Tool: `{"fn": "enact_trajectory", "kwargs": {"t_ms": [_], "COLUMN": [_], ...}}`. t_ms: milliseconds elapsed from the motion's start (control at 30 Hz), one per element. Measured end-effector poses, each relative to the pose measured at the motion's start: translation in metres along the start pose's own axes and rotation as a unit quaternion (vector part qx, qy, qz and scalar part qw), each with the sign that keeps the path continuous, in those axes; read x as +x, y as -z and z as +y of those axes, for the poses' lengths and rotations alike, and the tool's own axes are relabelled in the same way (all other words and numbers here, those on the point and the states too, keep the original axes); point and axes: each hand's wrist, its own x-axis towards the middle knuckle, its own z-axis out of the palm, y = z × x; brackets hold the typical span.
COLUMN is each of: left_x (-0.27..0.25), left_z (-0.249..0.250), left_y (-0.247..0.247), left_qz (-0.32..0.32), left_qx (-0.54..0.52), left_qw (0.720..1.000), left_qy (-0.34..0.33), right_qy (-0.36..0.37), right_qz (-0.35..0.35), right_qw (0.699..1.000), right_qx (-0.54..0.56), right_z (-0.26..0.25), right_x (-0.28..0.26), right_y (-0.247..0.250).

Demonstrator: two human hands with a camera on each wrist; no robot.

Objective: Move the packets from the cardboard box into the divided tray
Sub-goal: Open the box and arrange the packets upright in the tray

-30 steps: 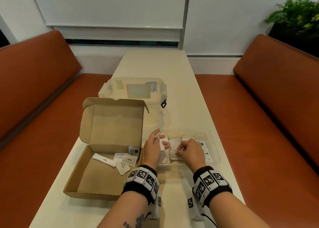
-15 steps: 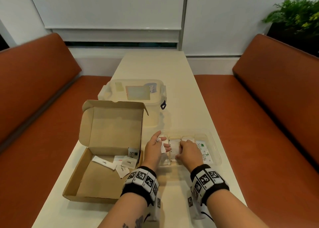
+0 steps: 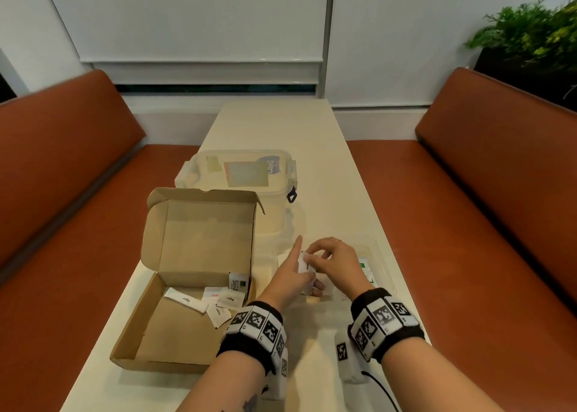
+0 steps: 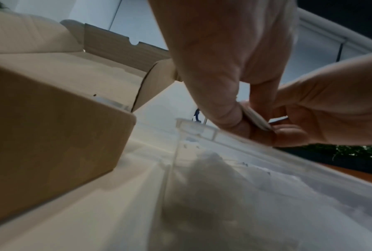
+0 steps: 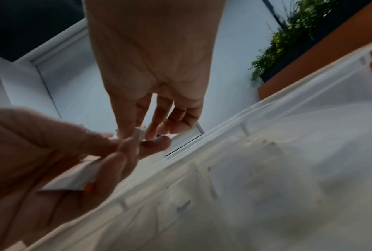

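Note:
The open cardboard box (image 3: 175,333) lies on the left of the table, with several white packets (image 3: 215,302) in its far right corner. To its right sits the clear divided tray (image 3: 382,268), which holds some packets. Just above the tray's left part, my left hand (image 3: 290,275) grips a small stack of white packets (image 3: 304,265) between thumb and fingers, index finger pointing out. My right hand (image 3: 317,257) pinches the stack's top end. The right wrist view shows that pinch on the packet (image 5: 140,134). In the left wrist view the packets (image 4: 256,118) are seen edge-on.
A lidded clear plastic container (image 3: 240,174) stands behind the box. Orange bench seats (image 3: 468,224) run along both sides of the narrow table (image 3: 281,124). A plant (image 3: 530,33) is at the far right. A cable (image 3: 381,389) lies near the front edge.
My right hand has lifted from the tray's middle compartments and moved left onto the stack in my left hand. My left index finger has straightened.

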Motion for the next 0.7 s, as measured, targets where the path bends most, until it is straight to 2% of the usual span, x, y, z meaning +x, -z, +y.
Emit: {"fn": "enact_trajectory", "kwargs": {"t_ms": [100, 200, 367, 433, 567, 700], "left_x": [0.002, 0.005, 0.006, 0.008, 0.009, 0.007], "left_z": [0.000, 0.001, 0.001, 0.000, -0.002, -0.004], "left_y": [0.001, 0.003, 0.001, 0.002, 0.004, 0.004], "left_qz": [0.055, 0.125, 0.172, 0.178, 0.155, 0.179], "left_qx": [0.038, 0.020, 0.055, 0.096, 0.147, 0.115], "left_qw": [0.998, 0.991, 0.981, 0.977, 0.975, 0.976], "left_qy": [-0.018, -0.043, -0.069, -0.073, -0.068, -0.053], "right_qy": [-0.029, -0.064, -0.091, -0.072, -0.034, -0.057], "right_qz": [0.051, 0.108, 0.102, 0.077, 0.007, 0.016], "right_qw": [0.995, 0.983, 0.974, 0.982, 0.999, 0.998], "right_qx": [0.083, 0.134, 0.182, 0.154, 0.026, -0.020], "right_z": [0.006, 0.017, 0.025, 0.021, 0.012, 0.017], "right_x": [-0.001, -0.005, -0.014, -0.015, -0.010, -0.007], "right_y": [0.008, 0.012, 0.010, 0.012, 0.015, 0.014]}}
